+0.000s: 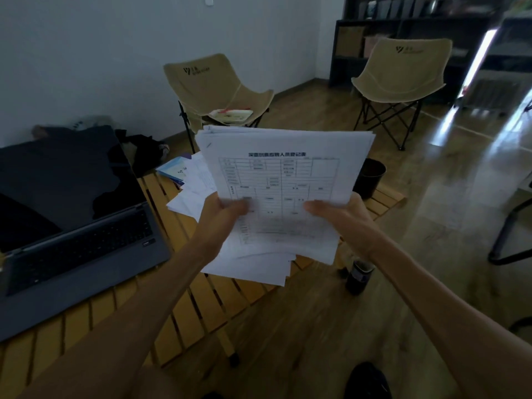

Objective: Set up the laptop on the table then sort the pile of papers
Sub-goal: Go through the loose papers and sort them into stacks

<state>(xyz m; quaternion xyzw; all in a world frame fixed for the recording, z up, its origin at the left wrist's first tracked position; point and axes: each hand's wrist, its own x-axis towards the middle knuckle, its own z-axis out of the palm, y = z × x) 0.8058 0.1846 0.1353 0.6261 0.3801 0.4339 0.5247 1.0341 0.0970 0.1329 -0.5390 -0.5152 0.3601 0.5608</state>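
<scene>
A thick stack of white papers (285, 171), top sheet a printed form, is held upright above the wooden slatted table (201, 300). My left hand (223, 213) grips its lower left edge, thumb on the front. My right hand (336, 214) grips the lower right edge the same way. More loose sheets (193, 194) lie on the table behind the stack, with a blue booklet (174, 169) among them. The open grey laptop (72, 214) stands on the left of the table, screen dark.
Two beige folding chairs (216, 87) (403, 79) stand beyond the table; the left one holds a packet. A black bin (371, 177) sits past the table's right edge. A dark bottle (359, 276) stands on the floor. Dark shelving fills the far right.
</scene>
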